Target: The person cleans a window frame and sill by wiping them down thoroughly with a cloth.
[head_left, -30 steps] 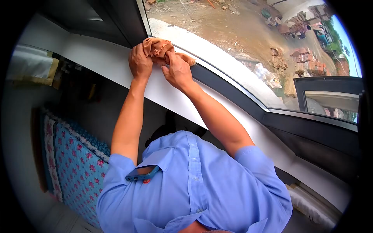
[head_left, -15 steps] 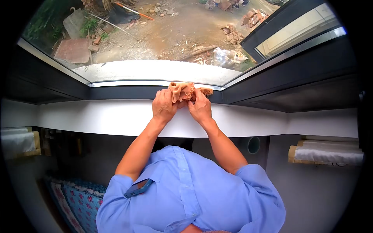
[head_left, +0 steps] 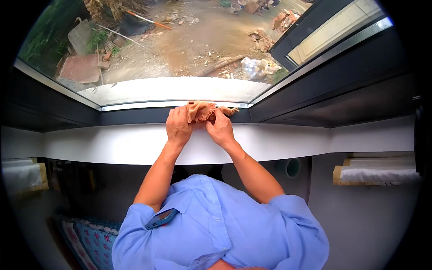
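An orange cloth (head_left: pixel 200 110) with frayed edges is bunched up at the dark lower window frame (head_left: pixel 135 116). My left hand (head_left: pixel 179 125) is closed on its left part. My right hand (head_left: pixel 220 128) pinches the right part, and a frayed end sticks out past the fingers. Both hands are above the white windowsill (head_left: pixel 108 141), close together. The fingertips are partly hidden by the cloth and by the backs of the hands.
Behind the glass lies a dirt yard with rubble and a white plastic bag (head_left: pixel 254 68). An opened window sash (head_left: pixel 310 38) stands outside at the right. Below the sill are a green bucket (head_left: pixel 293 168) and folded white fabric (head_left: pixel 378 173). A phone (head_left: pixel 162 218) sits in the shirt pocket.
Both hands and the cloth have shifted slightly left along the window frame. The whole view has also moved a little. Both hands still hold the cloth.
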Demonstrator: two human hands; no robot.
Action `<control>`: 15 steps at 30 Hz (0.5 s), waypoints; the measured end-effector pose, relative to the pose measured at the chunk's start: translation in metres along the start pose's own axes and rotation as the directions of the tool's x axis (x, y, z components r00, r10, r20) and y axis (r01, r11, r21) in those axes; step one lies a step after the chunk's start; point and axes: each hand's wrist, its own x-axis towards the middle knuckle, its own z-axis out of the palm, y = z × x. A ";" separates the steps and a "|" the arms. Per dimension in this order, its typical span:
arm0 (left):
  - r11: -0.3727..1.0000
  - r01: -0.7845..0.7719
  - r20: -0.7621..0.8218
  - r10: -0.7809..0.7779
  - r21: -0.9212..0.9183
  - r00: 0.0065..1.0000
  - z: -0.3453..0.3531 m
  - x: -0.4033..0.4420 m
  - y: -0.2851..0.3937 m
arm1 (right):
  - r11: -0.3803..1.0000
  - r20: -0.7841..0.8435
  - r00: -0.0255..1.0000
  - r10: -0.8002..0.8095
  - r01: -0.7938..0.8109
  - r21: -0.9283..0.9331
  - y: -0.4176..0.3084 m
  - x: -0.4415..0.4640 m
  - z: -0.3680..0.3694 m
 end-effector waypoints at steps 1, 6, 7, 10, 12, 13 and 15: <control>0.998 0.049 -0.008 -0.049 0.042 0.999 -0.012 -0.003 -0.023 | 1.000 0.064 0.998 -0.023 0.023 -0.004 -0.019 0.006 0.016; 0.949 0.216 -0.219 -0.165 0.232 0.962 -0.090 0.001 -0.117 | 0.972 0.204 0.952 -0.226 0.233 -0.007 -0.102 0.041 0.115; 0.933 0.258 -0.238 -0.200 0.249 0.951 -0.105 0.001 -0.134 | 0.968 0.268 0.934 -0.235 0.250 -0.021 -0.119 0.050 0.133; 0.873 0.380 -0.297 -0.292 0.307 0.909 -0.142 0.000 -0.182 | 0.955 0.323 0.898 -0.297 0.275 0.112 -0.142 0.071 0.202; 0.815 0.487 -0.341 -0.382 0.314 0.859 -0.158 -0.003 -0.205 | 0.941 0.348 0.875 -0.337 0.301 0.154 -0.163 0.071 0.215; 0.808 0.514 -0.327 -0.422 0.288 0.846 -0.163 -0.003 -0.209 | 0.919 0.312 0.865 -0.394 0.379 0.110 -0.165 0.067 0.218; 0.812 0.479 -0.319 -0.381 0.334 0.868 -0.158 -0.006 -0.205 | 0.943 0.345 0.878 -0.331 0.318 0.096 -0.163 0.064 0.215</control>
